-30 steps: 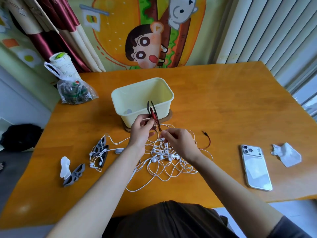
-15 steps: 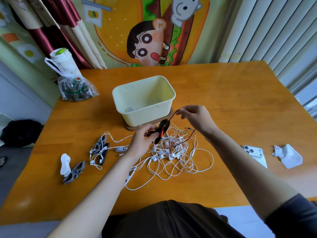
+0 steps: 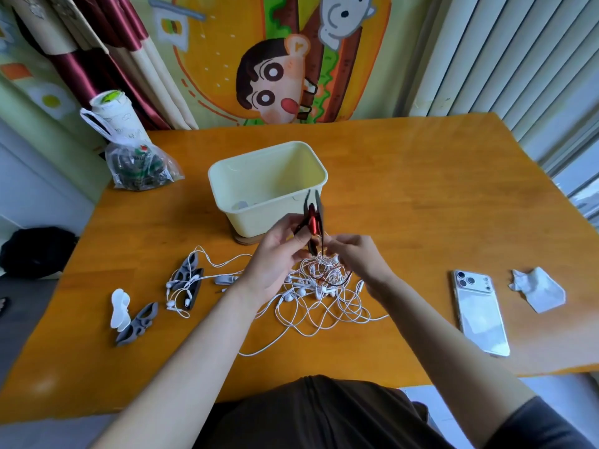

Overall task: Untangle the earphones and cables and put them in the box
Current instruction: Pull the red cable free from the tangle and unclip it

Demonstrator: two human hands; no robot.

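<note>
An orange wooden table [image 3: 421,189] carries a cream box [image 3: 252,223] mid-table, tangled white earphones [image 3: 319,288] nearer, grey holders [image 3: 191,262] left, a phone [image 3: 479,312] (face down) and crumpled tissue [image 3: 538,290] right, and a plastic bag [image 3: 139,170] far left.

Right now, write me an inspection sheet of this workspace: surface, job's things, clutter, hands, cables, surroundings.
Surface: wooden table, orange-brown.
Job's things: pale yellow box on a round wooden base, little visible inside; red-and-black earphones held just in front of it; white earphones heaped on the table.
Clutter: smartphone and crumpled tissue on the right; grey cord winders and plastic bag on the left.
Hands: left hand grips the red-and-black earphones; right hand pinches them lower down.
Cables: the white earphones' cords are tangled; dark cord draped over the heap.
Surroundings: cartoon wall hanging, curtains, vertical blinds.
</note>
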